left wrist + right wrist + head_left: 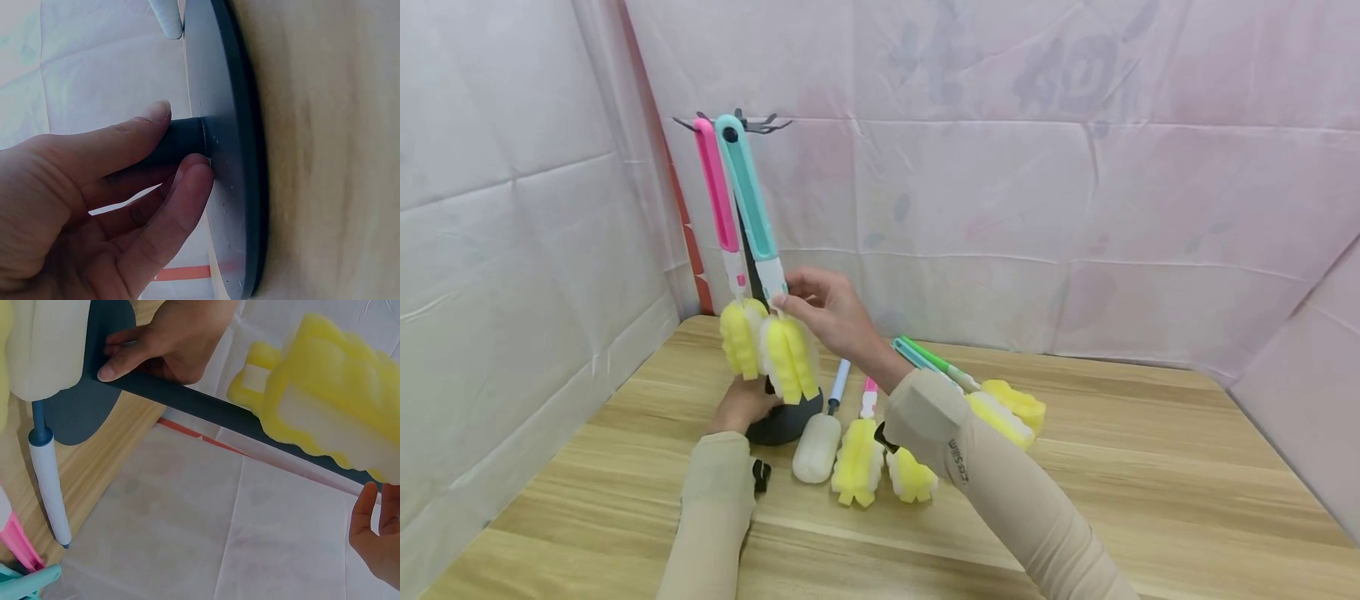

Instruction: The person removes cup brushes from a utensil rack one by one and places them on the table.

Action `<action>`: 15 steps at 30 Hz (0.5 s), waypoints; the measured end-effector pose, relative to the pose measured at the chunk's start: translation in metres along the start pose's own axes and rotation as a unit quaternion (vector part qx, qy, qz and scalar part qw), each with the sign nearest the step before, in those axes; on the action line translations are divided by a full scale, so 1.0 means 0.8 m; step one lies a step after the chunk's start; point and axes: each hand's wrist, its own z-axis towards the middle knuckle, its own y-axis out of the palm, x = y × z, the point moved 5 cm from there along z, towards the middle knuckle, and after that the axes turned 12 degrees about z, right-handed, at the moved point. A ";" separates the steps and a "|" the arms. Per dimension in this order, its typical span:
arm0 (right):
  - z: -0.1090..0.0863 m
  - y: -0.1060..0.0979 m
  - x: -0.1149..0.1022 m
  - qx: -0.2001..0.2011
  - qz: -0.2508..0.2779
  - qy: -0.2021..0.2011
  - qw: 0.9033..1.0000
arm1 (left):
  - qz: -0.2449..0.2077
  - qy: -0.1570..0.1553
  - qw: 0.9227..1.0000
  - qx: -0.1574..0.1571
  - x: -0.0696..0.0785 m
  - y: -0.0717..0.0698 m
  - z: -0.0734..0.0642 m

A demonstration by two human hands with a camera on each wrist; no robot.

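A dark hook stand has a round base (786, 423), a slim post (187, 400) and several hooks (767, 127) on top. My left hand (743, 404) grips the post just above the base, thumb and fingers round it in the left wrist view. A teal-handled sponge brush (748, 204) hangs head down, its handle's end hole at a hook tip. My right hand (835, 312) pinches the white neck of this brush, thumb in front, just above the yellow and white sponge. Beside it on the left hangs a pink-handled sponge brush (718, 187).
On the wooden table (1150, 467) lie a blue-handled brush with a pale sponge (817, 450), a pink-handled brush (859, 462), a yellow sponge head (912, 477) and green and teal brushes (936, 358). A cloth backdrop (970, 208) stands behind.
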 end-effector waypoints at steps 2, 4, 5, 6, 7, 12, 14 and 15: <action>-0.002 -0.001 -0.001 0.001 0.000 0.002 1.000 | 0.000 0.005 1.000 0.004 0.001 0.000 -0.001; -0.003 -0.003 -0.001 0.001 0.000 0.001 1.000 | -0.002 0.002 1.000 0.000 0.000 0.001 -0.002; -0.004 -0.004 -0.002 0.002 0.001 0.000 1.000 | -0.004 0.001 1.000 -0.003 0.001 0.001 -0.001; -0.004 -0.005 -0.003 0.003 0.001 -0.002 1.000 | -0.003 0.002 1.000 -0.004 0.001 0.001 -0.001; -0.005 -0.006 -0.003 0.005 0.003 -0.003 1.000 | -0.002 0.003 1.000 -0.004 0.002 0.000 -0.002; -0.006 -0.011 -0.006 0.010 0.011 -0.006 1.000 | 0.013 0.009 1.000 0.004 0.002 -0.002 -0.002; -0.007 -0.014 -0.006 0.013 0.014 -0.002 1.000 | 0.022 0.009 1.000 0.005 0.002 -0.002 -0.001; -0.008 -0.016 -0.006 0.014 0.013 -0.002 1.000 | 0.024 0.009 1.000 0.005 0.002 -0.002 -0.001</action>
